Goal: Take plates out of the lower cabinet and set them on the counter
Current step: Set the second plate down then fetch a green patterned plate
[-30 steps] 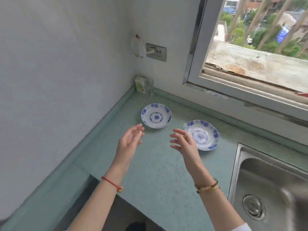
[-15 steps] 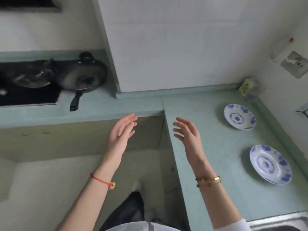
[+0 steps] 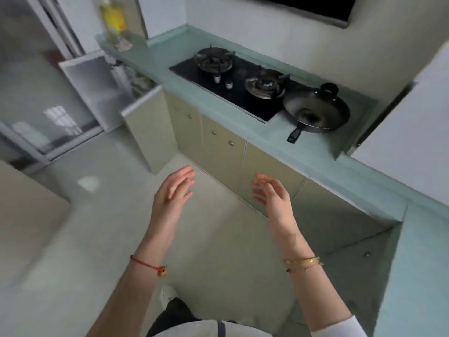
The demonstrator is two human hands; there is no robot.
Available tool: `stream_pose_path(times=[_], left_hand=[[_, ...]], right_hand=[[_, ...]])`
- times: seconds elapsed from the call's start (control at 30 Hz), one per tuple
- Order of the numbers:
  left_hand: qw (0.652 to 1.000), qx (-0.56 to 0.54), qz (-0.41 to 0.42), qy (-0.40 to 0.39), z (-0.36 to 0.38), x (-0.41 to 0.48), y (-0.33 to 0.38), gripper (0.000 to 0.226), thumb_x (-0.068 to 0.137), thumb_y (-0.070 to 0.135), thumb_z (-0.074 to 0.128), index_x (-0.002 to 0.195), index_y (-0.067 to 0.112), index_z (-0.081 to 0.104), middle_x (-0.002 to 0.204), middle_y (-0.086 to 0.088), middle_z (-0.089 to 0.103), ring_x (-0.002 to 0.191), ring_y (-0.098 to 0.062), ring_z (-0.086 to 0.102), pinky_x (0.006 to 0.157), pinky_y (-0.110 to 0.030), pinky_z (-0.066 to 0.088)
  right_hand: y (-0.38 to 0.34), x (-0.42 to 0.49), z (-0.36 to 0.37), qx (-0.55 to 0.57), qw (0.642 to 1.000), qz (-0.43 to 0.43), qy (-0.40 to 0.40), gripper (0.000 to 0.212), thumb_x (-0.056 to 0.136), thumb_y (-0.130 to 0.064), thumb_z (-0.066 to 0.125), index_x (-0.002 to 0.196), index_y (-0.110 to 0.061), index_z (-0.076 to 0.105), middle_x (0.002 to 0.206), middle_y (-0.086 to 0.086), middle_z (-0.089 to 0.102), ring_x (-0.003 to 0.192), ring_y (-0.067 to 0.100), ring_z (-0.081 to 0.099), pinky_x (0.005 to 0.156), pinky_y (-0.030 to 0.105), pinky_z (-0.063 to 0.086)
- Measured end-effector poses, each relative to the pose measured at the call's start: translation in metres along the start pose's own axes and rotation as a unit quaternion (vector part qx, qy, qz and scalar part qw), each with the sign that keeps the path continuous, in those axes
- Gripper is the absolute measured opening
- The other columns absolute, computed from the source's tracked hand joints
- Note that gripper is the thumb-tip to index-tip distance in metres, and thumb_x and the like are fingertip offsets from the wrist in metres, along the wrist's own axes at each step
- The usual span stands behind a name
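Observation:
My left hand (image 3: 173,190) and my right hand (image 3: 273,194) are raised side by side above the floor, both empty with fingers apart. Ahead of them runs a row of pale green lower cabinet doors (image 3: 218,147) under the green counter (image 3: 313,154). At the far left one cabinet door (image 3: 145,127) stands open, and blurred white dishes (image 3: 139,81) show inside that cabinet. No plate is on the counter part in view.
A black gas hob (image 3: 243,81) is set in the counter, with a lidded black pan (image 3: 315,110) to its right. A yellow bottle (image 3: 113,18) stands at the counter's far left end. A glass door (image 3: 48,98) is on the left. My shoe (image 3: 167,294) is on the floor.
My view has swung left, away from the corner counter with the two blue-patterned plates, to the hob and lower cabinets. Both hands stay empty and held out in front.

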State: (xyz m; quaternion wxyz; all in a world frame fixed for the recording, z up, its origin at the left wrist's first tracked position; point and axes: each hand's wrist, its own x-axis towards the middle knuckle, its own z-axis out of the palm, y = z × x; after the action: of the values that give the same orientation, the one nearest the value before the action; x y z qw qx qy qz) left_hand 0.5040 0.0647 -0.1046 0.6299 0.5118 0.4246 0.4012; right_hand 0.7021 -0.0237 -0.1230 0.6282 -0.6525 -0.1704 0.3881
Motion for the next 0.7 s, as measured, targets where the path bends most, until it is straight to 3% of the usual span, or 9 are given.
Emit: stream_pose_path(times=[0.1, 0.23, 0.4, 0.7], left_hand=[[0.998, -0.015, 0.008, 0.059, -0.069, 0.006, 0.011, 0.027, 0.09, 0.024, 0.063, 0.116, 0.028, 0.067, 0.125, 0.002, 0.069, 0.122, -0.013, 0.062, 0.104, -0.035, 0.048], [0.994, -0.013, 0.009, 0.111, -0.165, 0.022, 0.022, 0.027, 0.097, 0.018, 0.058, 0.122, 0.023, 0.066, 0.125, 0.002, 0.069, 0.122, -0.014, 0.062, 0.108, -0.039, 0.046], [0.991, 0.003, 0.016, 0.135, -0.261, 0.045, 0.032, 0.038, 0.091, 0.031, 0.057, 0.128, 0.021, 0.063, 0.13, 0.001, 0.066, 0.123, -0.013, 0.061, 0.108, -0.036, 0.045], [0.98, -0.019, 0.008, 0.199, -0.38, 0.109, 0.033, 0.03, 0.1, 0.021, 0.054, 0.128, 0.022, 0.063, 0.128, 0.001, 0.067, 0.121, -0.015, 0.063, 0.11, -0.043, 0.045]], right_hand=[[0.007, 0.003, 0.075, -0.013, 0.999, 0.005, -0.05, 0.024, 0.097, -0.017, 0.052, 0.115, -0.014, 0.067, 0.1, -0.004, 0.07, 0.088, 0.012, 0.065, 0.075, 0.02, 0.052], [0.021, 0.003, 0.178, -0.021, 0.995, 0.012, -0.101, 0.024, 0.098, -0.016, 0.049, 0.115, -0.013, 0.066, 0.106, 0.002, 0.068, 0.092, 0.017, 0.064, 0.08, 0.025, 0.052], [0.036, 0.004, 0.284, -0.032, 0.989, 0.022, -0.142, 0.024, 0.098, -0.017, 0.049, 0.115, -0.013, 0.066, 0.111, 0.005, 0.067, 0.097, 0.02, 0.064, 0.083, 0.027, 0.052], [0.046, 0.039, 0.427, -0.069, 0.978, 0.041, -0.191, 0.026, 0.098, -0.016, 0.051, 0.117, -0.011, 0.066, 0.112, 0.008, 0.069, 0.097, 0.02, 0.065, 0.083, 0.028, 0.052]])
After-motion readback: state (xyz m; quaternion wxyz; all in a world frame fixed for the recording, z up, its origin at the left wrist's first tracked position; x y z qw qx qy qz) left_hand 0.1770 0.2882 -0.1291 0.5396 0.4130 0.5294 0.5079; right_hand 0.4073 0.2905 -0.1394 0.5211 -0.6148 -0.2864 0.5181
